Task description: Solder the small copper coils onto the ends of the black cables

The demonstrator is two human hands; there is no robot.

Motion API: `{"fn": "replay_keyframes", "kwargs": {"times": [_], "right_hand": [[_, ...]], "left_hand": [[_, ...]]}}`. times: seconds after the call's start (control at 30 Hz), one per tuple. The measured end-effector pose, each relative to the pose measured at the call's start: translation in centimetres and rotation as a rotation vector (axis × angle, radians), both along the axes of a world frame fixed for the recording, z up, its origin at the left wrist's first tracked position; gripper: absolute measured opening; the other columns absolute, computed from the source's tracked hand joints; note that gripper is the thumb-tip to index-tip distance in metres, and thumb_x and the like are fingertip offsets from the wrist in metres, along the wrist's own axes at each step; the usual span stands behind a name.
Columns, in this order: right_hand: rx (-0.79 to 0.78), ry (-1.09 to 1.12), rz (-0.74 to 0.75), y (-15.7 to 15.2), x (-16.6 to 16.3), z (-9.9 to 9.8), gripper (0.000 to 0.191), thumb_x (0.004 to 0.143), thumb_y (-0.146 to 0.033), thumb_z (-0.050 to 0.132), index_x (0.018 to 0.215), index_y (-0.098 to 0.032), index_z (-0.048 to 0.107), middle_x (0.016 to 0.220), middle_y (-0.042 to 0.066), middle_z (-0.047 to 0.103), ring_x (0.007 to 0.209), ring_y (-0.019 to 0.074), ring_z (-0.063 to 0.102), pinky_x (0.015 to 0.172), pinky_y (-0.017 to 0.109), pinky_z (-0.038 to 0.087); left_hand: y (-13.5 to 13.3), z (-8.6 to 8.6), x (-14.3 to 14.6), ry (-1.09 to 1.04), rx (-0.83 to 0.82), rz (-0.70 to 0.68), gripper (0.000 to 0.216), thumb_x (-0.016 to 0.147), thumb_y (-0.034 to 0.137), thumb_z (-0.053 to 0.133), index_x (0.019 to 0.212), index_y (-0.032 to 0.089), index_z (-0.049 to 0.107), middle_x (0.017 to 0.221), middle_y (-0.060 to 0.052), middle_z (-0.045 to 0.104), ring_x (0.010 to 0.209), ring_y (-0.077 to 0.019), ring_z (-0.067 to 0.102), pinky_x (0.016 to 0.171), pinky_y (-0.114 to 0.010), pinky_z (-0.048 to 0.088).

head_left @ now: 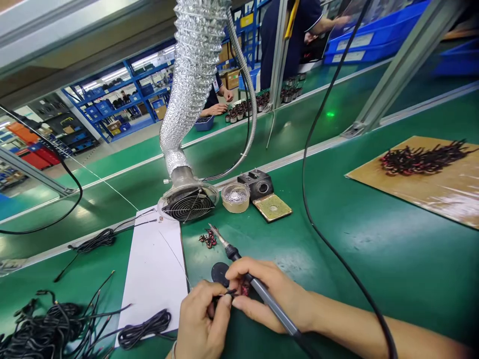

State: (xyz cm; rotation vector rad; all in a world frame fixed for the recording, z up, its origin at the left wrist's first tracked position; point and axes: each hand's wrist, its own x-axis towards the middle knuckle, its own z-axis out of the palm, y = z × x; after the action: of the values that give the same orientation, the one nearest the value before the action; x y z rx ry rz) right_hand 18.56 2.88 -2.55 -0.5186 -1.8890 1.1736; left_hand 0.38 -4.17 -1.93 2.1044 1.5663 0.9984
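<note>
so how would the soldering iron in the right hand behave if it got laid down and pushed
The soldering iron would likely move as one stiff piece, given its straight handle and slim metal tip. It may roll a little, since the handle looks round, though the dark cord at its rear could drag.

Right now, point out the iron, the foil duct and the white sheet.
Iron (pixel 271 303): head view, on its grey handle.
Foil duct (pixel 194 60): head view, on its crinkled silver side.
White sheet (pixel 155 271): head view, on a bare part near its middle.
</note>
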Motion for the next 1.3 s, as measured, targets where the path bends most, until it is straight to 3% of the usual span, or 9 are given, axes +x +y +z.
{"fn": "replay_keyframes", "kwargs": {"times": [0.33,0.53,0.67,0.77,0.93,1.0,1.13,1.23,1.3], "right_hand": [[0.362,-0.013,-0.028,0.2,0.7,-0.6,0.021,0.085,-0.008,0.054,0.099,-0.023,0.059,0.075,0.002,0.067,0.064,0.0138,0.06,0.059,0.024,0.05],[0.375,-0.043,-0.013,-0.1,1.7,-1.5,0.043,0.083,-0.001,0.058,0.116,-0.028,0.057,0.094,0.004,0.071,0.079,0.0158,0.069,0.072,0.025,0.056],[0.43,-0.08,0.036,-0.2,2.1,-1.7,0.042,0.083,0.0,0.057,0.113,-0.029,0.059,0.088,0.003,0.07,0.073,0.0155,0.069,0.067,0.025,0.056],[0.486,-0.133,0.016,-0.3,2.5,-1.6,0.041,0.083,-0.002,0.058,0.113,-0.029,0.06,0.087,0.002,0.07,0.072,0.0165,0.069,0.069,0.027,0.057],[0.551,-0.176,0.029,0.2,2.7,-1.6,0.039,0.084,-0.007,0.058,0.115,-0.029,0.06,0.086,0.003,0.07,0.071,0.019,0.07,0.067,0.028,0.057],[0.546,-0.18,0.042,0.5,2.6,-1.4,0.041,0.084,-0.006,0.058,0.117,-0.03,0.06,0.084,0.003,0.07,0.07,0.0193,0.07,0.066,0.029,0.056],[0.551,-0.196,0.002,0.6,2.0,0.0,0.04,0.085,-0.006,0.057,0.114,-0.034,0.06,0.083,0.002,0.069,0.071,0.0201,0.07,0.064,0.03,0.054],[0.592,-0.162,-0.052,0.5,-0.1,1.9,0.035,0.086,-0.007,0.055,0.111,-0.031,0.058,0.085,0.002,0.068,0.07,0.0199,0.067,0.066,0.032,0.052],[0.619,-0.151,-0.094,0.7,-3.3,2.9,0.031,0.087,-0.007,0.055,0.108,-0.03,0.057,0.086,0.002,0.067,0.071,0.0188,0.064,0.07,0.032,0.051]], "left_hand": [[0.0,0.7,0.2,0.041,-0.063,-0.036,0.011,0.09,0.02,0.053,0.088,0.02,0.064,0.072,-0.003,0.064,0.066,-0.0154,0.059,0.061,-0.026,0.047],[-0.2,1.6,0.8,0.06,-0.055,-0.06,0.012,0.088,0.019,0.051,0.086,0.022,0.063,0.074,-0.003,0.068,0.07,-0.0185,0.063,0.068,-0.032,0.052],[-0.5,2.2,1.6,0.134,-0.083,-0.029,0.016,0.087,0.01,0.052,0.085,0.022,0.062,0.073,-0.002,0.068,0.069,-0.0187,0.064,0.068,-0.032,0.054],[-1.4,3.2,1.2,0.235,-0.076,-0.006,0.012,0.084,0.012,0.061,0.093,0.02,0.064,0.086,-0.005,0.071,0.08,-0.0224,0.067,0.075,-0.034,0.055],[-4.1,5.1,-4.6,0.638,-0.278,0.123,0.027,0.077,0.021,0.073,0.102,0.021,0.062,0.087,-0.006,0.071,0.082,-0.0258,0.069,0.069,-0.032,0.054],[-5.3,5.1,-7.6,0.705,-0.326,0.201,0.026,0.07,0.015,0.076,0.092,0.018,0.063,0.082,-0.01,0.07,0.079,-0.0294,0.068,0.066,-0.035,0.053],[-7.3,5.6,-11.8,0.746,-0.35,0.233,0.011,0.076,0.015,0.069,0.084,0.02,0.062,0.073,-0.005,0.069,0.07,-0.0244,0.068,0.061,-0.03,0.049],[-8.7,9.0,-14.3,0.781,-0.244,0.34,0.016,0.083,0.024,0.063,0.098,0.022,0.065,0.082,-0.004,0.072,0.072,-0.0211,0.068,0.062,-0.027,0.046],[-9.0,12.2,-16.7,0.864,-0.083,0.585,0.026,0.087,0.039,0.057,0.105,0.023,0.066,0.081,-0.001,0.071,0.072,-0.019,0.067,0.062,-0.024,0.043]]}}
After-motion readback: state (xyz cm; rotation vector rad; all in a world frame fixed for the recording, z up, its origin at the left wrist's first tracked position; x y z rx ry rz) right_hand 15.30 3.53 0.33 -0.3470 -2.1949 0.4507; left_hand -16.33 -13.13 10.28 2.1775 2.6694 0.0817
